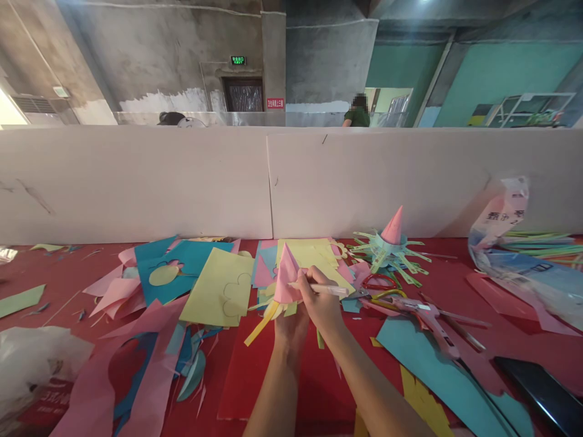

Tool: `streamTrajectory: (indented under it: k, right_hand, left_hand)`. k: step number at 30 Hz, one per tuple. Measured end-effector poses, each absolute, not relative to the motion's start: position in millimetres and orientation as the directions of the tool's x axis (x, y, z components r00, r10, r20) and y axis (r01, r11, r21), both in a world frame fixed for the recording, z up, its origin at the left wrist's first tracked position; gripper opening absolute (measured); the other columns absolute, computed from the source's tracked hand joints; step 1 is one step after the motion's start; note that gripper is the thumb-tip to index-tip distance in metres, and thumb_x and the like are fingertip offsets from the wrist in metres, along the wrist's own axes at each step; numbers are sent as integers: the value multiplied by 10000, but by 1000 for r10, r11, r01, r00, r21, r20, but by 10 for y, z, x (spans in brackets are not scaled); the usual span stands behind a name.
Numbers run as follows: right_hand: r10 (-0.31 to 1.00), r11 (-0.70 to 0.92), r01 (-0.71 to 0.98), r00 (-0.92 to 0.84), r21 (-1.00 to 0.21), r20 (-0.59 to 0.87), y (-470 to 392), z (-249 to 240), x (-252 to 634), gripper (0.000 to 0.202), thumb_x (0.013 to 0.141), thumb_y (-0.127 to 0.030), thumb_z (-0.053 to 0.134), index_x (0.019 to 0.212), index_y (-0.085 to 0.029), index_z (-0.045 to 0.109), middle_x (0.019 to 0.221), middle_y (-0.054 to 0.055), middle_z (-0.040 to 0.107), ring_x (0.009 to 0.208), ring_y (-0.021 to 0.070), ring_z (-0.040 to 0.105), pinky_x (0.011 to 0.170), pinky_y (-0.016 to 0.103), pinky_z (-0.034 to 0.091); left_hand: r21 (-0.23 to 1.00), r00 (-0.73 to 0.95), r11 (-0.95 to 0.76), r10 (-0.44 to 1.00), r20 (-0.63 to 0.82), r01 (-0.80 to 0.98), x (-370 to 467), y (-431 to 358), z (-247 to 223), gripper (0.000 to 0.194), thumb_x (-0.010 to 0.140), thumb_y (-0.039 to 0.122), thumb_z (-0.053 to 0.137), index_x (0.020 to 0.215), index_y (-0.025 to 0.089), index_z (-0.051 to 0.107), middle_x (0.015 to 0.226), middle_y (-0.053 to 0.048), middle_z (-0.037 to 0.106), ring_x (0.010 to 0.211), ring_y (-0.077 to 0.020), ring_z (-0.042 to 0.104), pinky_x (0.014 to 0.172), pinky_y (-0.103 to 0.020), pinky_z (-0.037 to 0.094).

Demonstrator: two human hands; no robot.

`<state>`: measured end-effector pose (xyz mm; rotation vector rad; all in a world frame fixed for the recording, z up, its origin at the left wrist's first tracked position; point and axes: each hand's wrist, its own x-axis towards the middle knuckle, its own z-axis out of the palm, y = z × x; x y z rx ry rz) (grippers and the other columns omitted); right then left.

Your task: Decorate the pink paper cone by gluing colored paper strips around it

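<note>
The red tabletop (444, 273) holds a red board (246, 376). Above the board's far edge, the right hand (323, 303) pinches; the left hand (291, 325), its grip too hidden to tell, is under the pink cone (285, 278), likely keeping it still. Long and nearly upright, the cone points up. The pinched pen (334, 290) is at its side.

Stretches the left forearm (274, 388) and the right forearm (378, 388) forward, both bare, converging towards the middle. Holds the left hand (291, 323) upright in line with its forearm, wrist nearly straight, fingers mostly hidden. Slants the right hand (324, 304) inward just beside it, slightly higher, with thumb and index finger drawn together in a writing grip, other fingers largely out of sight.
</note>
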<state>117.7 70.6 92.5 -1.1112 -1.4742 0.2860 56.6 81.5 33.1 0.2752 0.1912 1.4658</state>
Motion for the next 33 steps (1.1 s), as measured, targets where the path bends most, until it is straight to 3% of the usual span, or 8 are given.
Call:
streamTrajectory:
  k: [11, 20, 33]
  right_hand:
    - [785, 497, 426, 150, -756, 601, 710, 910, 1177, 320, 825, -283, 459, 556, -212, 301, 465, -70, 334, 439, 73, 376, 454, 185, 300]
    - [742, 498, 518, 160, -695, 651, 699, 909, 1176, 301, 838, -249, 443, 573, -213, 306, 474, -62, 362, 448, 74, 354, 455, 183, 297]
    - [722, 510, 487, 207, -709, 661, 697, 961, 1184, 309, 844, -255, 449, 580, -211, 295, 485, -71, 330, 461, 71, 358, 472, 179, 295]
  left_hand:
    - [272, 110, 93, 993, 49, -958, 566, 832, 391, 369, 885, 186, 430, 1232, 180, 555, 1092, -103, 655, 1068, -205, 599, 927, -304, 475]
    - [316, 150, 116, 985, 83, -942, 564, 821, 349, 371, 876, 240, 461, 1227, 179, 561, 1114, -110, 647, 1084, -215, 590, 964, -317, 450]
    - [304, 103, 82, 993, 54, -949, 590, 800, 419, 367, 889, 213, 450, 1240, 183, 553, 1120, -103, 650, 1051, -200, 607, 931, -291, 469]
